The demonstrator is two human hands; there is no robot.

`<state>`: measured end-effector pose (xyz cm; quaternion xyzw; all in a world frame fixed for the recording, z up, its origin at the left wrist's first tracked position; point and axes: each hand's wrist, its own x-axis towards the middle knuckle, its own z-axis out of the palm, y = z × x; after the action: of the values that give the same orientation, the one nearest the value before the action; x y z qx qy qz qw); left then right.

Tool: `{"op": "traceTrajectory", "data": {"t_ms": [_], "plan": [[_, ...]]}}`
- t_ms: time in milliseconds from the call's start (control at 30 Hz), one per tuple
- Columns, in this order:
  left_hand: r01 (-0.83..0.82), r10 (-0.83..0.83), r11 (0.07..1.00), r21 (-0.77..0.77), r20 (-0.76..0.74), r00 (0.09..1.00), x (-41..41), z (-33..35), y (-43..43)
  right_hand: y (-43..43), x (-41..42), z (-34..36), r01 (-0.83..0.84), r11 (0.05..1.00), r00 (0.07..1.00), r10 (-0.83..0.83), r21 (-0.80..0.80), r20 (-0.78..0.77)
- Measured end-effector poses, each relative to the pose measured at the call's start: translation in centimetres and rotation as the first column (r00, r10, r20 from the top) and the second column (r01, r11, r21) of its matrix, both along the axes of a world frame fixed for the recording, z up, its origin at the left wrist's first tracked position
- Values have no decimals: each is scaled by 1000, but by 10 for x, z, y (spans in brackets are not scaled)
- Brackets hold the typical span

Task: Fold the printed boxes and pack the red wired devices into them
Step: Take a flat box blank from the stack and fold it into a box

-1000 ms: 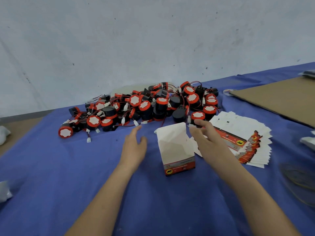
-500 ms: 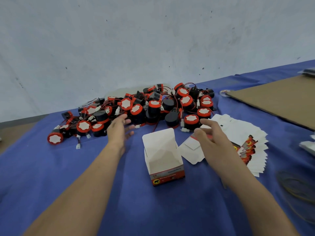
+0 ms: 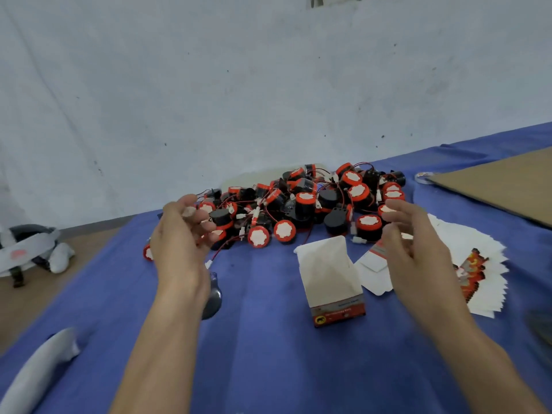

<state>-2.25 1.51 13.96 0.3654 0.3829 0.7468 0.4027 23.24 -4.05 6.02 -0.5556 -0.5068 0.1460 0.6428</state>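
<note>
A heap of red-and-black wired devices (image 3: 301, 204) lies at the back of the blue cloth (image 3: 268, 354). In front of it stands one folded printed box (image 3: 330, 279), its top open and its lid flap up. A fanned stack of flat printed boxes (image 3: 478, 264) lies to the right of it. My left hand (image 3: 182, 237) hovers at the left end of the heap, fingers loosely curled, with nothing plainly held. My right hand (image 3: 413, 249) hovers over the near edge of the flat stack, fingers relaxed, apart from the standing box.
A brown cardboard sheet (image 3: 507, 180) covers the back right, with a tape roll (image 3: 424, 176) at its corner. A grey strapped object (image 3: 27, 249) lies on the floor at left. A pale wrapped thing (image 3: 38, 372) sits bottom left. A small dark clear item (image 3: 212, 297) lies under my left wrist.
My left hand has moved to the left end of the heap with its fingers more curled. My right hand has lifted slightly above the flat boxes. The standing box has not moved.
</note>
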Motion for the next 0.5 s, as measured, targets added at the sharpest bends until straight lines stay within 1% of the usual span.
{"op": "traceTrajectory", "data": {"t_ms": [67, 133, 233, 333, 400, 500], "plan": [[55, -54, 998, 5, -87, 995, -5, 8, -16, -4, -10, 3, 19, 998, 999, -21, 56, 29], [135, -131, 991, 12, -148, 980, -11, 18, -31, -7, -23, 5, -6, 997, 998, 1, 82, 56], [233, -221, 972, 18, -245, 944, -19, 30, -50, -9, -44, 9, -75, 991, 995, 67, 108, 78], [259, -241, 966, 24, -294, 925, -22, 35, -63, -13, -72, 11, -173, 976, 981, 159, 132, 115], [271, -248, 962, 31, -311, 917, -21, 37, -69, -16, -89, 9, -218, 971, 962, 196, 99, 188], [320, -285, 946, 47, -345, 894, -19, 40, -78, -19, -112, 0, -250, 968, 918, 239, -6, 316]]}}
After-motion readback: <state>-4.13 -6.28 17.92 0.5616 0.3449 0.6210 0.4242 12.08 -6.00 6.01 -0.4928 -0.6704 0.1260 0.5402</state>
